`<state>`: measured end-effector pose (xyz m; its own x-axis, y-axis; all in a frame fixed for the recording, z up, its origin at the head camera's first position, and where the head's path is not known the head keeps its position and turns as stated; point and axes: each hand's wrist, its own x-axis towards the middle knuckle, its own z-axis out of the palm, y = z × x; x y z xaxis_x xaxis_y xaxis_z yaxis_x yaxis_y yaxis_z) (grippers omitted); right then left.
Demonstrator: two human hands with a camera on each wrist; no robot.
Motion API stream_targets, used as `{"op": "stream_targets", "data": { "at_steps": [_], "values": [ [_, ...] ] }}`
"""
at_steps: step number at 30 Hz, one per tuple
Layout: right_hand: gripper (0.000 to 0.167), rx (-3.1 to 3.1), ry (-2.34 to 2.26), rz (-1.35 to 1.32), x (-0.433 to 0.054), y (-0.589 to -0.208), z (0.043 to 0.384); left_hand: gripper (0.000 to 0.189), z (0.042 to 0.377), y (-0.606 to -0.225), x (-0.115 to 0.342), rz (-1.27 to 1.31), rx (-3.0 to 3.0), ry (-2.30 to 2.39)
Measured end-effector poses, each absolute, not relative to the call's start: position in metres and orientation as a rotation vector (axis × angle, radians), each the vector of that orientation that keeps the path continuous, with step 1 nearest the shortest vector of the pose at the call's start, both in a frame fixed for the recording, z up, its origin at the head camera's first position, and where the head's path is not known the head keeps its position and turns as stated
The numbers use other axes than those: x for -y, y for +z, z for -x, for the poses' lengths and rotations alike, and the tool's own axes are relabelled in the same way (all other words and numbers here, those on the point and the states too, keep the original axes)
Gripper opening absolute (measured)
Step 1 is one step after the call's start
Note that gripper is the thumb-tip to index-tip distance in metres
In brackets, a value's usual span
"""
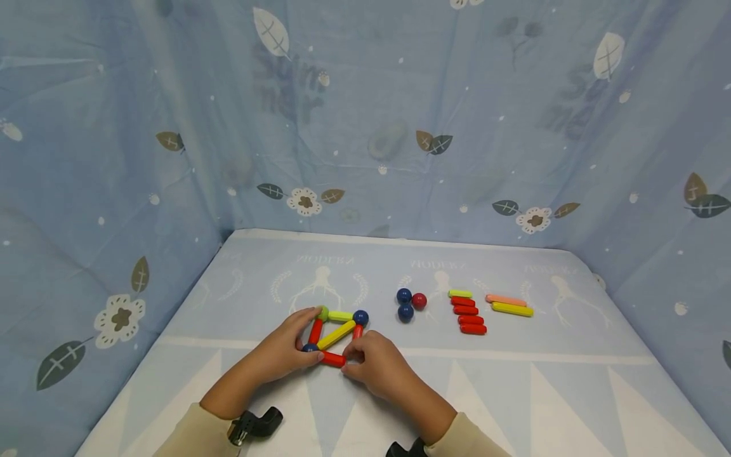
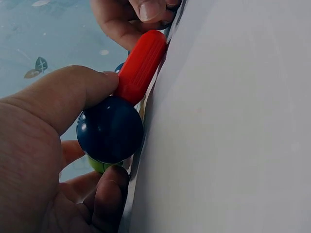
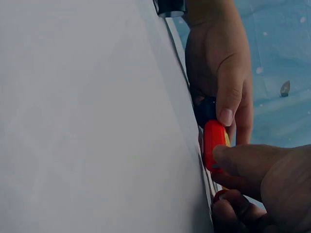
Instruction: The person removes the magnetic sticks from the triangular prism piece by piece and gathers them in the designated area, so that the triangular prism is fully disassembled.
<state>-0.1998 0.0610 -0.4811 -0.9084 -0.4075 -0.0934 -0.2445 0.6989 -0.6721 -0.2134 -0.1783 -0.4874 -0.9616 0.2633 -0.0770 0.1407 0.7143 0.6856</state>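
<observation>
A four-sided figure of magnetic building rods and balls lies between both hands. Its far side is a light green rod between a green ball and a blue ball. A yellow rod runs diagonally to the near blue ball. My left hand grips the figure's left side, thumb where the near blue ball meets the near red rod, fingers reaching to the green ball. My right hand pinches that near red rod's right end. Another red rod comes down to the right fingers, its lower end hidden.
Right of the figure sit two loose blue balls and a red ball. Farther right lie several red rods with a short light green rod, then an orange rod and a yellow rod. Patterned cloth hangs behind the table.
</observation>
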Motion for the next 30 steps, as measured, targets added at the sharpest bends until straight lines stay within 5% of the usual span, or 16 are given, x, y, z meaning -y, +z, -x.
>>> {"op": "stream_targets", "data": {
  "at_steps": [16, 30],
  "values": [
    [0.008, -2.683, -1.107, 0.466, -0.0583, -0.4821, 0.1999, 0.09, 0.2132, -0.4873, 0.1793, -0.358, -2.737, 1.104],
    [0.021, -2.537, -1.401, 0.522, -0.0604, -0.4863, 0.2007, 0.09, 0.2119, -0.4864, 0.18, -0.343, -2.695, 1.124]
  ]
}}
